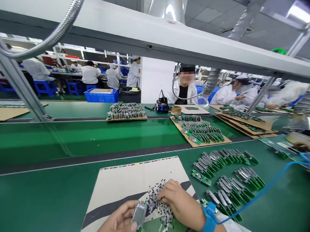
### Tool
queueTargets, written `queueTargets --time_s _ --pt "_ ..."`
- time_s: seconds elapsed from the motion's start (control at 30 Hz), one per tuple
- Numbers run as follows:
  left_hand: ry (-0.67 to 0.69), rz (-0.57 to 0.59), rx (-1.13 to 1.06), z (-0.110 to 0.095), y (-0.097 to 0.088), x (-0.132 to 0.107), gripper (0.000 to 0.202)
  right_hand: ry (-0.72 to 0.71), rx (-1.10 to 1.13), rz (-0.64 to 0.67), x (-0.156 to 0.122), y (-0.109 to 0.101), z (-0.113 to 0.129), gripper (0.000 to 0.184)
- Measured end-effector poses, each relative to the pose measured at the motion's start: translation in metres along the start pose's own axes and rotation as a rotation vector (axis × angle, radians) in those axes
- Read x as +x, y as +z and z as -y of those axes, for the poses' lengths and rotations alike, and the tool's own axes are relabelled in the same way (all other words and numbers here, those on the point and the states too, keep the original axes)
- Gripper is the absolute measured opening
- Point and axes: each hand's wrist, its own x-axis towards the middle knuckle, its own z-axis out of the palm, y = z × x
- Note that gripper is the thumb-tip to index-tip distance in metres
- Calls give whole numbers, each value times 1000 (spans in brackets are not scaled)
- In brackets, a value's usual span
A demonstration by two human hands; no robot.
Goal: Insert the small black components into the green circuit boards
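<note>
Left grip [114, 223] is clamped on a green circuit board [138, 215]. Right hand [176, 201] is down in a pile of little black components [154, 202] on a cardboard sheet [122, 187], can't tell if it's holding any.

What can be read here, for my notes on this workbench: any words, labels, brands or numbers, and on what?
No words, brands or numbers can be read.
Circuit boards: any print is too small to read.
Silver piece in the left hand: no readable marks.
Top edge of the paper sheet: a coloured strip, too small to tell if it is text.
</note>
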Motion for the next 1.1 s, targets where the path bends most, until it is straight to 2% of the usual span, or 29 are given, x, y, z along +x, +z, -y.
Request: queueTargets --time_s 0.1,0.27,0.4,0.47,0.67,0.83,0.97,1.1 --pt "-11 26 0 -5 4 -3 49 -24 30 -48 -1 -1 0 28" --pt "-23 -74 -77 -10 12 -8 42 -26 163 -152 -2 -7 1 20" --pt "1 -149 -85 -11 13 -10 45 26 306 -213 -5 -13 3 7" --pt "7 -164 -76 -10 14 -9 48 47 365 -236 -6 -15 3 7" --pt "40 -139 -64 -11 14 -9 49 36 435 -284 -7 -15 7 14" --pt "63 -124 -64 -9 14 -9 47 -22 439 -319 -8 -20 13 7" --pt "88 -124 -40 -3 28 -6 44 -35 446 -342 -10 -23 19 9" --pt "141 -144 -7 5 46 3 42 -141 465 -407 -11 -21 25 11"
